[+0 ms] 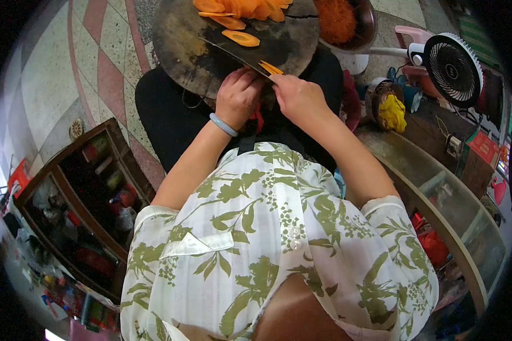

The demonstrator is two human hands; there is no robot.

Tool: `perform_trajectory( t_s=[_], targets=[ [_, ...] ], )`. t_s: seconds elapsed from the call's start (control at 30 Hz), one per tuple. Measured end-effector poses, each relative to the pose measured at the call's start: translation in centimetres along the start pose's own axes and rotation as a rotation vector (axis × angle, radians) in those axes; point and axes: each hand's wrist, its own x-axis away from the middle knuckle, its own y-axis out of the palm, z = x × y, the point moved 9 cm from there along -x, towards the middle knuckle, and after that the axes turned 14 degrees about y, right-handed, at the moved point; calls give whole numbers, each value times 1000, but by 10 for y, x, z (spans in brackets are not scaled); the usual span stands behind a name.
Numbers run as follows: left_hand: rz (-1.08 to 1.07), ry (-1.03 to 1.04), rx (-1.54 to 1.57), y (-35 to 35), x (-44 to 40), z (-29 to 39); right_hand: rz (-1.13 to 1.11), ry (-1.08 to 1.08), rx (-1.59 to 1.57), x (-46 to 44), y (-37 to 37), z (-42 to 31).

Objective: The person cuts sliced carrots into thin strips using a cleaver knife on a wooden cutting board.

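Progress read: partway, I'd say. Carrot is in three states:

- Shredded: a heap of carrot shreds (335, 21) in the bowl (372, 28), just past the board's far right edge. Looks like the finished share.
- Just cut, by the look of it: a few carrot strips (271, 67) on the round wooden chopping board (179, 48), right beside the knife (238, 58), on its far side near the handle end.
- Not yet in strips: a pile of carrot slices (247, 8) at the board's far edge, plus a single carrot slice (240, 38) lying apart, between pile and blade. Pile runs out of view, so can't count what's left.

Hands: right hand (301, 95) is wrapped around the knife handle, blade angled across the board toward far left. Left hand (239, 98) has its fingers curled at the near edge, close to the blade; can't tell if it's gripping anything, fingertips hidden. Bracelet (223, 124) on that wrist.

Off to the right: fan (450, 69), yellow bag (391, 113).
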Motion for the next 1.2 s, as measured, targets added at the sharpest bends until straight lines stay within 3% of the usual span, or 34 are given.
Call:
perform_trajectory(
  t_s=[0.13,0.53,0.63,0.83,1.2],
  targets=[
    [-30,5,-14,-2,-2,0,-97,134,-19,-5,1,10],
    [26,29,-4,-4,-2,2,-125,109,52,15,-7,8],
    [20,31,-18,-5,-3,3,-28,22,-3,15,-14,7],
    [-1,20,6,-4,-2,0,-148,123,-76,10,-12,26],
    [-7,20,-20,-3,-3,2,-131,64,-26,12,-16,22]
  ],
)
